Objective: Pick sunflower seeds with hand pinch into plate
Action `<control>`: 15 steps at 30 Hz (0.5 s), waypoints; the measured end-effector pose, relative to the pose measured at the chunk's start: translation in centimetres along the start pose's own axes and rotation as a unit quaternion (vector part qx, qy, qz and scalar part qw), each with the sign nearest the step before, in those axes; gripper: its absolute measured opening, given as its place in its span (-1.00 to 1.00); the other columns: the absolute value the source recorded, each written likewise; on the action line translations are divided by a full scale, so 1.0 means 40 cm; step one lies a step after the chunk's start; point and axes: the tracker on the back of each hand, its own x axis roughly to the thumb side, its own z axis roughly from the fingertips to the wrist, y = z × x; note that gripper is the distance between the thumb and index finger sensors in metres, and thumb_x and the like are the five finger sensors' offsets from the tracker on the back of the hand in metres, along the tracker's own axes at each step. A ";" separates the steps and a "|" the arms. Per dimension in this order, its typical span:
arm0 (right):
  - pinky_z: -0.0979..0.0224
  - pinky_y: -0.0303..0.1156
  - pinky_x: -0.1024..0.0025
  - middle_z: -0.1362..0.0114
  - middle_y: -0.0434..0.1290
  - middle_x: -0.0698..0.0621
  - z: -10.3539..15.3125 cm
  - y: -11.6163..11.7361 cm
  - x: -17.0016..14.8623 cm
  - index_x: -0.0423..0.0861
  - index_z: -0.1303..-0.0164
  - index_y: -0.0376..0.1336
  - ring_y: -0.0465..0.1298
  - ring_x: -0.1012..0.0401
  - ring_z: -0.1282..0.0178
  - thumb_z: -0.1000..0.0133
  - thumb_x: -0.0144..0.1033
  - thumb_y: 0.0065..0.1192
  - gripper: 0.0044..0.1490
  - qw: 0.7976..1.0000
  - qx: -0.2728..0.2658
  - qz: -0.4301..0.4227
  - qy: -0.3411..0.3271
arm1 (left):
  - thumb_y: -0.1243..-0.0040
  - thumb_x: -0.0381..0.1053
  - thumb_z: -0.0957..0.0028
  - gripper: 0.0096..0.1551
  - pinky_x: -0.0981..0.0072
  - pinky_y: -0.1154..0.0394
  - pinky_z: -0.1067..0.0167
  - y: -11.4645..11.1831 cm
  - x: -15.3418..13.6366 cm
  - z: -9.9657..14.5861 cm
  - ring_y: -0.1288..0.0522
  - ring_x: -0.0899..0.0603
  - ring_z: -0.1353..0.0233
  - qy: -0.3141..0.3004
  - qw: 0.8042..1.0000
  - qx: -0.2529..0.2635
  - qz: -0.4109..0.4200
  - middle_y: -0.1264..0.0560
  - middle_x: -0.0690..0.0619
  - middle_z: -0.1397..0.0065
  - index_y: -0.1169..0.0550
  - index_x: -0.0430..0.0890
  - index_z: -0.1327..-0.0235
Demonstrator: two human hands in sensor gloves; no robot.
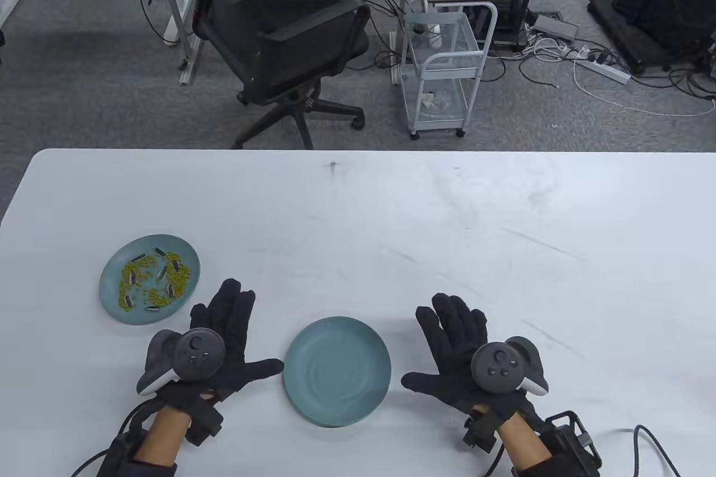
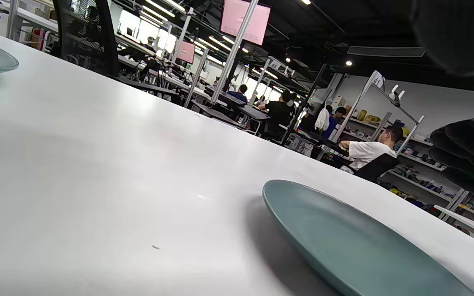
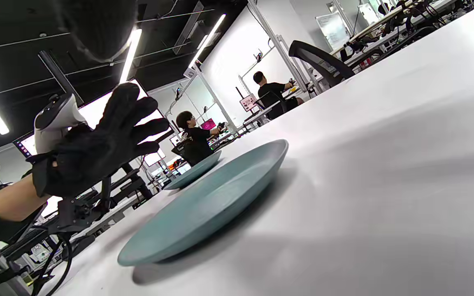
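An empty teal plate (image 1: 337,369) lies near the table's front edge between my hands; it also shows in the left wrist view (image 2: 356,250) and the right wrist view (image 3: 208,201). A second teal plate (image 1: 150,278) at the left holds dark striped sunflower seeds (image 1: 175,263) mixed with green beans (image 1: 146,270). My left hand (image 1: 226,331) lies open, fingers spread, just left of the empty plate, holding nothing. My right hand (image 1: 453,343) lies open, fingers spread, just right of it, holding nothing.
The white table (image 1: 447,231) stretches far behind the plates. A black office chair (image 1: 279,46) and a white wire cart (image 1: 442,69) stand on the floor beyond the far edge. A cable (image 1: 649,443) trails from my right wrist.
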 end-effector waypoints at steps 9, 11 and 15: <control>-0.32 -0.64 -0.50 -0.66 -0.61 -0.37 0.000 0.005 -0.004 -0.21 -0.70 -0.45 -0.59 -0.38 -0.57 -0.27 0.31 0.24 0.34 1.000 0.001 -0.006 0.002 | -0.16 0.71 0.06 0.39 -0.61 0.22 -0.46 0.003 -0.014 -0.002 0.26 -0.30 -0.78 0.014 1.000 0.006 -0.001 0.60 0.04 -0.64 0.57 0.36 -0.30; -0.32 -0.64 -0.50 -0.66 -0.61 -0.36 0.001 0.004 -0.006 -0.21 -0.70 -0.44 -0.59 -0.38 -0.58 -0.27 0.31 0.24 0.34 1.000 -0.004 -0.008 0.000 | -0.16 0.71 0.05 0.39 -0.61 0.21 -0.46 0.003 -0.022 -0.003 0.25 -0.30 -0.78 0.023 1.000 0.012 0.001 0.60 0.04 -0.64 0.56 0.36 -0.30; -0.32 -0.65 -0.50 -0.66 -0.61 -0.36 0.002 0.003 -0.013 -0.22 -0.70 -0.44 -0.59 -0.37 -0.58 -0.28 0.30 0.24 0.34 1.000 -0.007 -0.015 0.005 | -0.13 0.75 0.07 0.34 -0.60 0.07 -0.45 0.019 -0.041 0.008 0.03 -0.33 -0.76 0.101 0.990 0.095 -0.032 0.43 0.01 -0.74 0.46 0.35 -0.41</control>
